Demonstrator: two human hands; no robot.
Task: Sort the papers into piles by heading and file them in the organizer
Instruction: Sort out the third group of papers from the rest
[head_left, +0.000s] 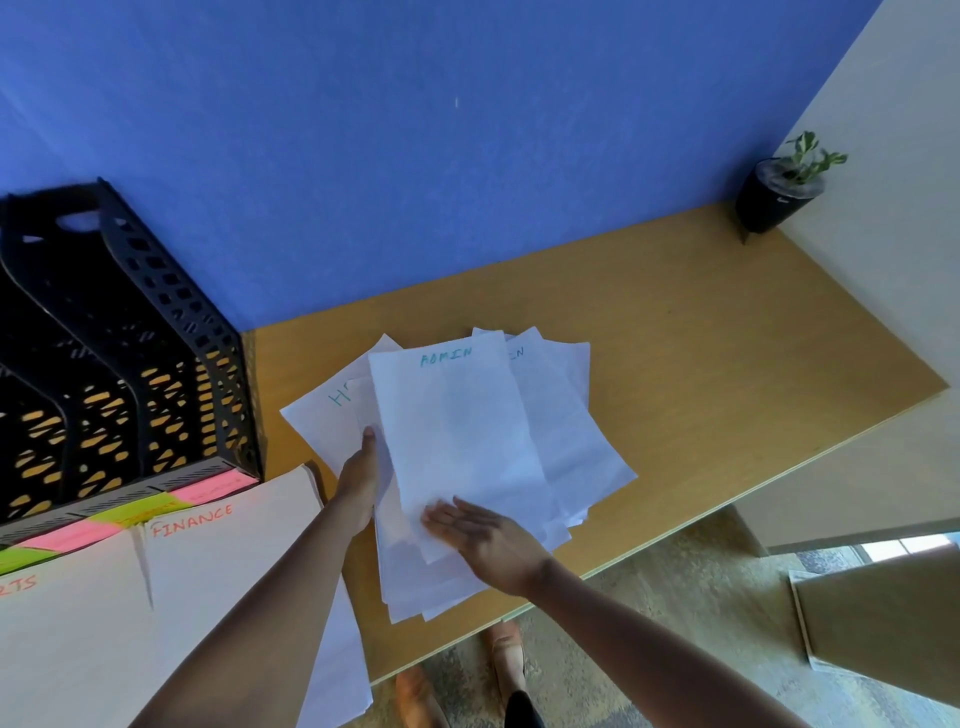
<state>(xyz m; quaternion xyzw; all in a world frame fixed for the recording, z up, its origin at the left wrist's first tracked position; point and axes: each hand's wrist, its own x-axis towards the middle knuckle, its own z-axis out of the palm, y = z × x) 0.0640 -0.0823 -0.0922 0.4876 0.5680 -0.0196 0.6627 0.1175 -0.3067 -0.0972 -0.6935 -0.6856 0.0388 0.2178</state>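
Left hand (358, 483), centre of frame: grip pinching the left edge of the loose papers (467, 467), thumb on top near an under-sheet, fingers hidden beneath.

Right hand (483, 540), just right and lower: grip spread, fingers straight and flat, pressing the lower corner of the top sheet (452, 431).

Top sheet: white, headed "ADMIN" in teal, lying skewed on the fanned heap. A second sheet showing "...IN" peeks out to its right; one beginning "H" shows at the left. Other headings are covered.

Papers: a fanned, unsorted heap at frame centre on the surface (727, 364), lower sheets overhanging the near edge.

Folders (208, 571): cream, lower left, one marked "FINANCE", another ending "...RTS", touching the organizer's foot.

Organizer (130, 338): black perforated, upright slots, left of frame, with pink and green labels along its front; label wording unreadable.

Plant (784, 192): small, black pot, upper right corner of the surface.

Step judged: early sorting; no separate piles yet visible. Next move likely calls for sliding the ADMIN sheet free while the left hand steadies the rest, then setting it on bare surface.

Room: broad open surface to the right of the heap, up to the plant. Left is crowded by folders and organizer. The near edge risks sheets slipping to the floor.
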